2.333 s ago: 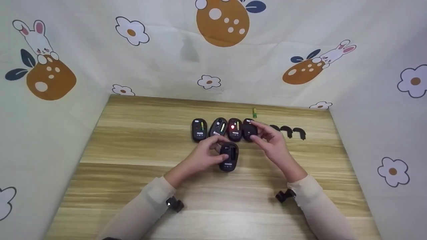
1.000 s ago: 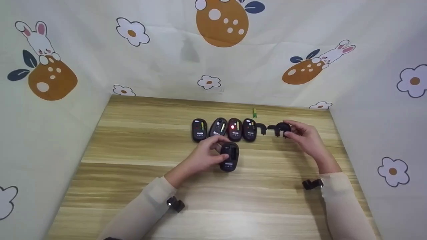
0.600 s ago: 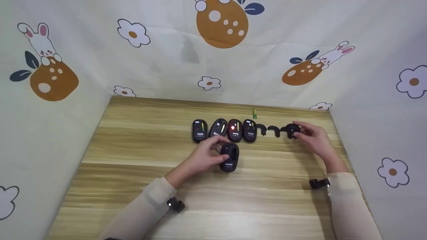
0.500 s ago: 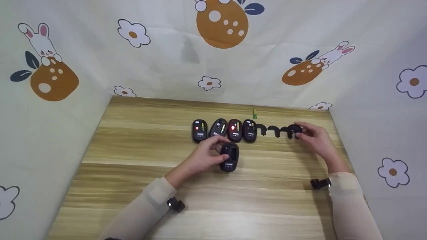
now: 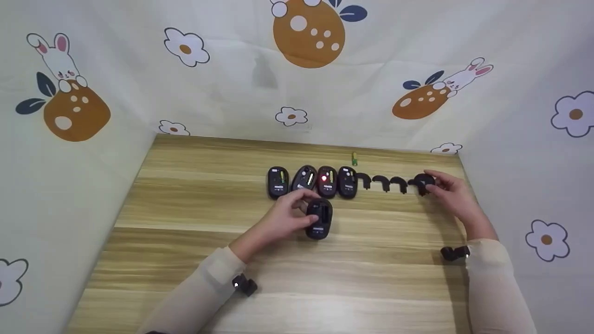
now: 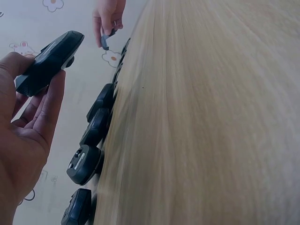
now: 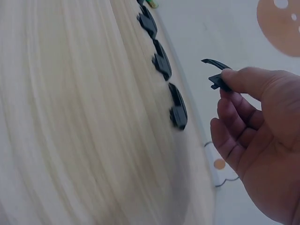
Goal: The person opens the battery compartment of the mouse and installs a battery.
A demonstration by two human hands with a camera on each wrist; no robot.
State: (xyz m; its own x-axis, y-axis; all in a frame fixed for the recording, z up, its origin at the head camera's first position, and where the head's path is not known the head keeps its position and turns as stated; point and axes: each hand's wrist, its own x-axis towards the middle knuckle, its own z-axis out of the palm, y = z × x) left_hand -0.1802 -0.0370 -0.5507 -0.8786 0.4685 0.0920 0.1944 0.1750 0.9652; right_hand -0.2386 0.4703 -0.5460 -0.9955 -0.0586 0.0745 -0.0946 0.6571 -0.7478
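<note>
My left hand (image 5: 292, 213) grips a black computer mouse (image 5: 320, 227) with its underside up and its battery slot uncovered. Between thumb and fingertips, my right hand (image 5: 455, 195) pinches a black mouse battery cover (image 7: 220, 80). That cover is at the right end of a row of three similar battery covers (image 5: 364, 180) on the table. The right wrist view shows it against the wall cloth, a hooked prong pointing away from the thumb. Several more mice (image 5: 277, 183) lie upside down in a row beyond my left hand, each with a battery in its slot.
Behind the mice a loose green and yellow battery (image 5: 354, 158) lies near the back edge of the wooden table (image 5: 185, 195). A red light glows under one mouse (image 5: 327, 188). Printed cloth walls (image 5: 232, 83) enclose the back and both sides.
My right hand has moved right, from the rightmost mouse past the battery covers on the table, and now pinches a cover at the row's right end. My left hand stays put with its mouse.
</note>
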